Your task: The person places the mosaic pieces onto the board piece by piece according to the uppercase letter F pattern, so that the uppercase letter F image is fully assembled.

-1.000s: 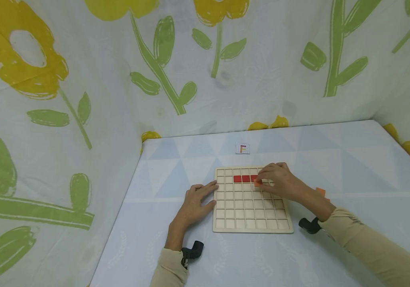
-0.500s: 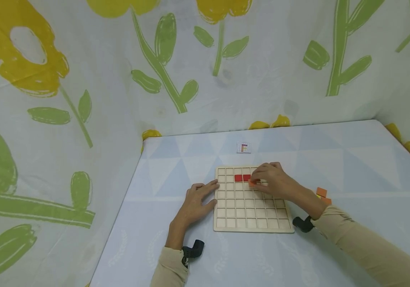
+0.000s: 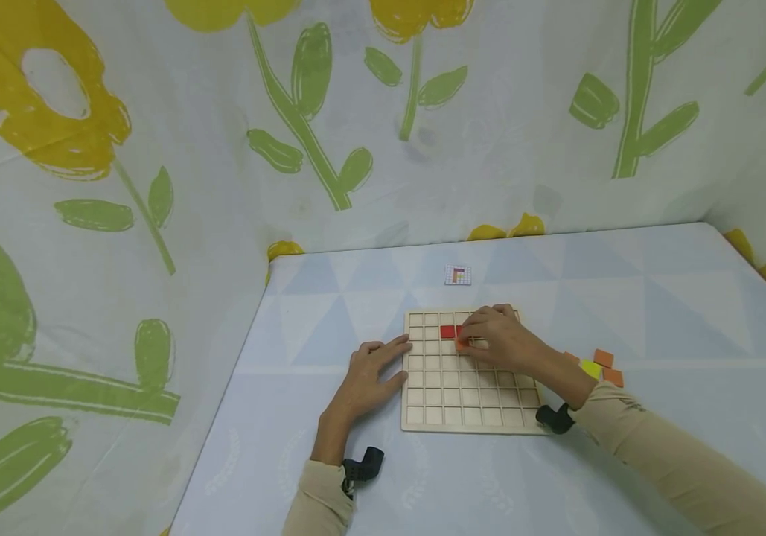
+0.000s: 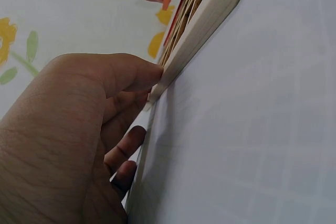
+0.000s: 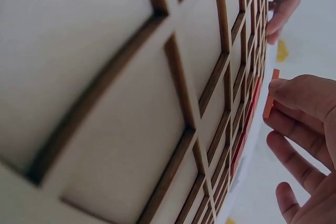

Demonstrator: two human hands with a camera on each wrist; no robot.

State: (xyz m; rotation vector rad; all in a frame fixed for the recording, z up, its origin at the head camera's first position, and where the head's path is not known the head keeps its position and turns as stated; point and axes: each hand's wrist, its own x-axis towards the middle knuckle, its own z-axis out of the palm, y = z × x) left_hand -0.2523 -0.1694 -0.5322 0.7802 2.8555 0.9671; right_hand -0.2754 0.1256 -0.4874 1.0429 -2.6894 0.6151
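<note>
Right hand: pinched an orange tile between thumb and fingertips, with other fingers spread clear of it, perhaps to leave its underside free.
Orange tile: hung over the far half of the board, near the red tiles; looked clear of the grid and roughly parallel to it, apparently angled to suit a square cell.
Left hand: held nothing; touched the board's left rim with thumb and fingers loosely spread, probably to steady it.
Board: lay flat on the desk, short of its far edge, likely for easy reach by both hands.
Red tiles: sat in the second row from the board's far edge, seemingly kept straight by the ridges; could not be counted under the right hand.
Loose tiles: lay on the desk off the board's right edge, orange and yellow, presumably handy there.
Card: lay near the desk's far edge, pattern upward, likely for viewing over the board.
</note>
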